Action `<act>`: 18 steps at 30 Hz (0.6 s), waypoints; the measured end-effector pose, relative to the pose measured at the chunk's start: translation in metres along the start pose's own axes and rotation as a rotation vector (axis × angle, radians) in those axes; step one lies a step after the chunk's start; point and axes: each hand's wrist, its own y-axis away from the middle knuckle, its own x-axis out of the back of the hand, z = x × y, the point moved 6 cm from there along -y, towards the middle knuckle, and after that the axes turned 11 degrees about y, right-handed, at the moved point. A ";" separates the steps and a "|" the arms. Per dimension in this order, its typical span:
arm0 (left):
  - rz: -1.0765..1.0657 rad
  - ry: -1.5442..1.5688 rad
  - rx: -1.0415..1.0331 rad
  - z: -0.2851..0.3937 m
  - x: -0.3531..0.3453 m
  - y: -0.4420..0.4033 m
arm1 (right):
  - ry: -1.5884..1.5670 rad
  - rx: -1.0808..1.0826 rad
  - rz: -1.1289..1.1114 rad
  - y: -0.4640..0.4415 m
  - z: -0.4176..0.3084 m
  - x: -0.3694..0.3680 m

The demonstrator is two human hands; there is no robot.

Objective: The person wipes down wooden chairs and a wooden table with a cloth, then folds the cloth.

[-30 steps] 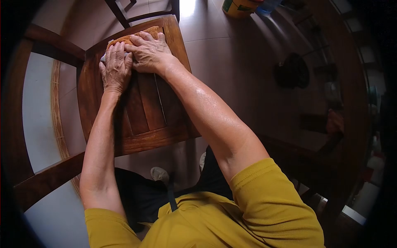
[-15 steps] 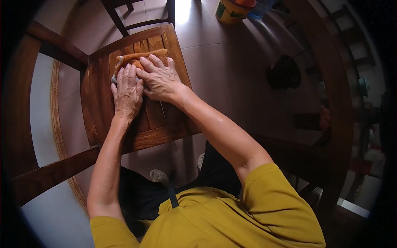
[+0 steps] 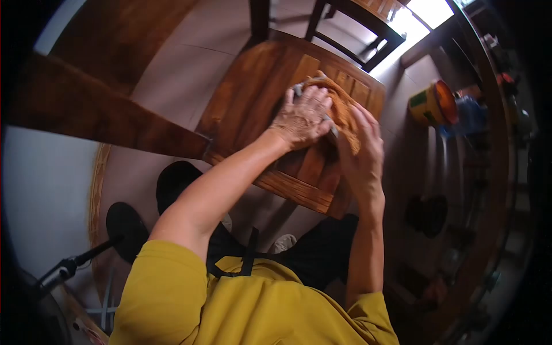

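Observation:
An orange-brown cloth (image 3: 340, 106) with a greyish edge lies bunched on the slatted wooden seat of a chair (image 3: 247, 92). My left hand (image 3: 305, 118) rests palm down over the cloth's left part, its fingers spread across the fabric. At the right border of the cloth is my right hand (image 3: 367, 146), seen from the side and slightly blurred. Its fingers are straight and close together, with the fabric between them and the thumb. The cloth's underside is hidden.
Dark wooden furniture (image 3: 368, 34) stands beyond the seat. On the tiled floor to the right is a yellow and orange bucket (image 3: 425, 106) beside a blue translucent item (image 3: 468, 115). A dark round object (image 3: 426, 214) sits lower right. A black round base (image 3: 127, 230) with a rod is lower left.
The view has swung, so the chair appears farther right and turned. My right hand has gone from lying flat on the cloth to its right border, turned on its side. The cloth looks more bunched.

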 end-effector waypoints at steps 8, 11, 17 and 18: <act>-0.090 0.128 0.089 0.002 0.001 -0.003 | -0.795 0.118 0.626 0.026 -0.107 0.153; -0.074 0.128 0.099 0.003 0.002 -0.003 | -0.813 0.165 0.612 0.023 -0.108 0.160; -0.040 0.107 0.093 0.003 -0.003 -0.002 | -0.825 0.235 0.622 0.028 -0.105 0.171; -0.039 0.109 0.086 0.004 -0.003 -0.003 | -0.827 0.239 0.625 0.030 -0.105 0.172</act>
